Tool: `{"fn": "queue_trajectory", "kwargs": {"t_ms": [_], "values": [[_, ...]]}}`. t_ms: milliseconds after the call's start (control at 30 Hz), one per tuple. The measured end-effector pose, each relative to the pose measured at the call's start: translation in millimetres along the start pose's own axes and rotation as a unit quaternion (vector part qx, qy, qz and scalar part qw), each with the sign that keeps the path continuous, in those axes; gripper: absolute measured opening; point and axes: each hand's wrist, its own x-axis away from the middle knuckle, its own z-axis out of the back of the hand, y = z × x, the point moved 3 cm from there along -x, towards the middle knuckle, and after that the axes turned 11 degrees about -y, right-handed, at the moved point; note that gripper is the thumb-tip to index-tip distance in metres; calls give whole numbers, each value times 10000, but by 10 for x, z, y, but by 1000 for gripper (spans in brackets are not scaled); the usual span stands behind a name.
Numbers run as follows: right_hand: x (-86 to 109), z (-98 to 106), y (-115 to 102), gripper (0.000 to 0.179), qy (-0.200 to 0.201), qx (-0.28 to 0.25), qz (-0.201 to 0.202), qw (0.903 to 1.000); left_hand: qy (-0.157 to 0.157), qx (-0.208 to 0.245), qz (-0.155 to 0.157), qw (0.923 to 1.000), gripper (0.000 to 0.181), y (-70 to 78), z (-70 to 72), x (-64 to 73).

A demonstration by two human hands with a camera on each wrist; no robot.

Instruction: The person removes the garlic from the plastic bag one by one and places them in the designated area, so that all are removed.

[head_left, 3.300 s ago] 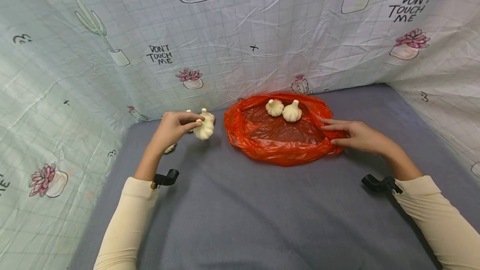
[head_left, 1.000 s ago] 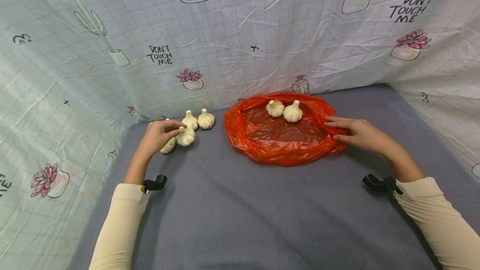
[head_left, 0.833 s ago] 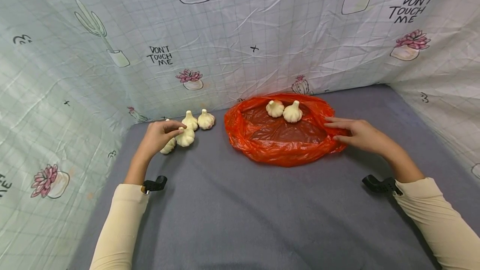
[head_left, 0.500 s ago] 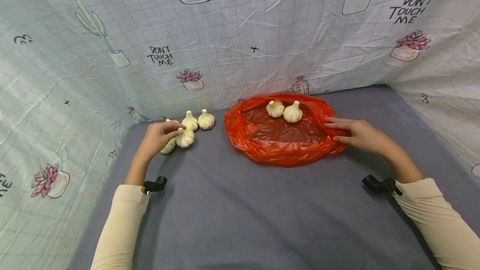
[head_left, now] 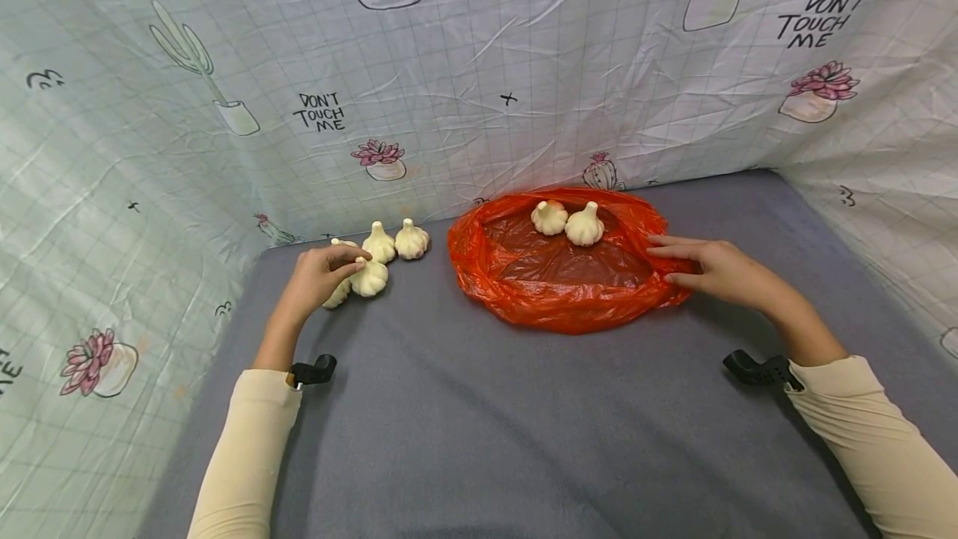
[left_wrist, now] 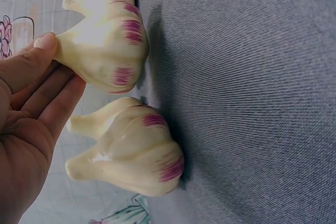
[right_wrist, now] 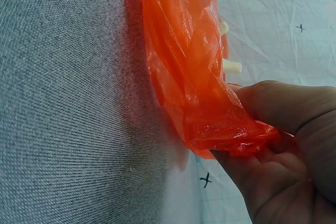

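On grey cloth [head_left: 479,422], a garlic bulb [head_left: 371,279] is pinched by the left hand [head_left: 315,277], a red bag [head_left: 565,310], best held wide, by the right hand [head_left: 714,269].

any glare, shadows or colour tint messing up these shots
Head: fairly even light, soft shadows on the grey cloth; left wrist: bright glare on the pinched garlic, dark shadow on the cloth beside it; right wrist: shiny highlights on the bag, reddish tint on the cloth near it, the right hand rather dark.
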Motion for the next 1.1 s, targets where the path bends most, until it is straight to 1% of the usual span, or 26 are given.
{"fn": "queue_trajectory", "kwargs": {"t_ms": [233,467,633,767,900,1000,1100], "values": [[-13,-7,-6,42,6,2,27,10000,89,-55,58,9999,20,-50,-53,-2],[-32,-18,-4,41,-8,6,76,10000,137,23,134,9998,23,-92,-86,16],[-36,-28,-4,41,5,-25,105,9999,99,137,160,9997,27,-69,-84,29],[-43,-34,-5,41,-28,-42,88,9999,125,219,165,9995,30,21,-71,36],[-46,-44,3,41,-101,-74,42,9999,141,258,207,9994,34,168,-57,33],[-31,-51,20,42,-118,-99,-5,9999,151,311,113,9993,36,307,-54,1],[-11,-56,42,42,-67,-71,11,10000,218,240,-98,9994,36,451,-61,-50]]}}
